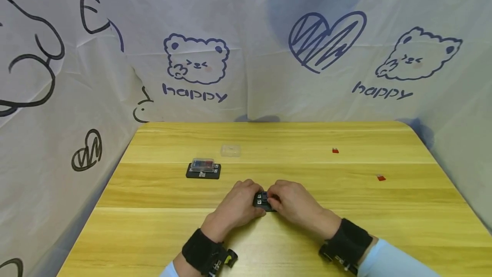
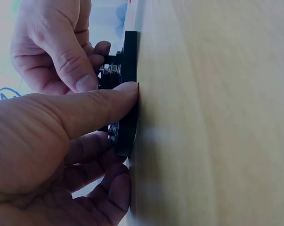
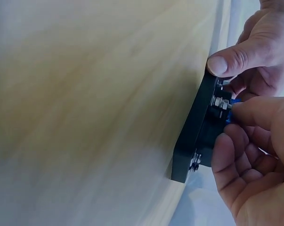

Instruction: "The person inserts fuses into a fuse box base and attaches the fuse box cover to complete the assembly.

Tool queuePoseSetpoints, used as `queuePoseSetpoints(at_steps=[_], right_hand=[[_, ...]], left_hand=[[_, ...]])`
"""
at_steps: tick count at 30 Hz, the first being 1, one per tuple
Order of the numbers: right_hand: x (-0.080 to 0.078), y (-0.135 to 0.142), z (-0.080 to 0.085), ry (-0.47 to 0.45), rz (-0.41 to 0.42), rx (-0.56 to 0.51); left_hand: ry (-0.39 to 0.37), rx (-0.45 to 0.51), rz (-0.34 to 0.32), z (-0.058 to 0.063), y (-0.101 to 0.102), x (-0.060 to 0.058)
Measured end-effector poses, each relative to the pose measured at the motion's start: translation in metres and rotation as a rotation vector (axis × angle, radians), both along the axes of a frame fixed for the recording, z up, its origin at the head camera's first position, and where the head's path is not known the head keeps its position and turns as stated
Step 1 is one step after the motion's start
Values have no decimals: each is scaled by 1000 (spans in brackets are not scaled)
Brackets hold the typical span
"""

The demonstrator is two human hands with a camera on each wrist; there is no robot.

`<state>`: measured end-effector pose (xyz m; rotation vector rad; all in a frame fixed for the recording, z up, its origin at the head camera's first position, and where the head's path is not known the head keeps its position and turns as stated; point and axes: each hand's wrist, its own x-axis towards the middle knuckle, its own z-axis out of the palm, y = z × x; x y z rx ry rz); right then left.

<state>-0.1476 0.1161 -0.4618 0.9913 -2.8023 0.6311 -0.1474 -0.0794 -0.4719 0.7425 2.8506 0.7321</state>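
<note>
A black fuse block (image 1: 261, 202) with metal screw terminals lies on the table between both hands. My left hand (image 1: 240, 202) grips its left end, the thumb (image 2: 125, 88) against the edge of the base. From the other side, my right hand (image 1: 294, 200) pinches a small blue blade fuse (image 3: 235, 100) at the top of the block. Most of that fuse is hidden by the fingertips. In the right wrist view the block's base (image 3: 191, 141) stands along the tabletop, with bolts showing beside the right fingers.
Farther left sits a second fuse block (image 1: 201, 175) under a clear cover, blue and red fuses showing through. A loose clear cover (image 1: 230, 151) lies behind it. Two red blade fuses (image 1: 335, 150) (image 1: 381, 177) lie on the right of the wooden table (image 1: 292, 243).
</note>
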Motion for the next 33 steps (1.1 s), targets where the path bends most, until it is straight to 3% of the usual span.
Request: queuePoseSetpoints(at_steps=[8, 15, 25, 33], right_hand=[[0, 6, 1, -24, -29, -2], [-7, 26, 5, -30, -139, -6], [-50, 93, 9, -71, -331, -1], [-84, 143, 12, -113, -435, -4]], left_hand=[[-10, 5, 3, 0, 0, 0], [-17, 9, 13, -2, 0, 0], [-39, 2, 21, 1, 2, 1], [-43, -1, 25, 3, 2, 1]])
